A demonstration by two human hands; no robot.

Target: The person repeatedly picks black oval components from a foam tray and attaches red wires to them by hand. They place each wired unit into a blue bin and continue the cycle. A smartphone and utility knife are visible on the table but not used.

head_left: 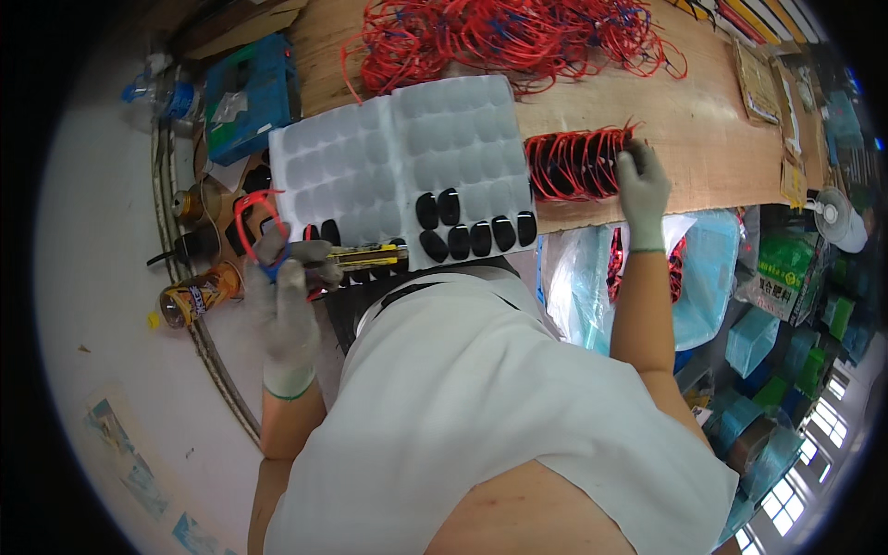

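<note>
My left hand (294, 277), in a pale work glove and partly blurred, is closed round a yellow and black utility knife (370, 255). A red wire loop (248, 220) with a blue part also sticks out of that hand. Under the knife lies a white moulded tray (396, 139) with rows of oval pockets. Several glossy black oval pieces (459, 242) sit in its near pockets. To the right, my gloved right hand (644, 190) pinches at the end of a row of black pieces with red wires (575, 165). Its fingertips partly hide what they grip.
A heap of red wires (499, 37) covers the far side of the wooden table (712, 139). At left are a blue box (250, 97) and a drink bottle (199, 296). Beneath the table's right edge stands a lined blue bin (717, 277) holding red-wired pieces.
</note>
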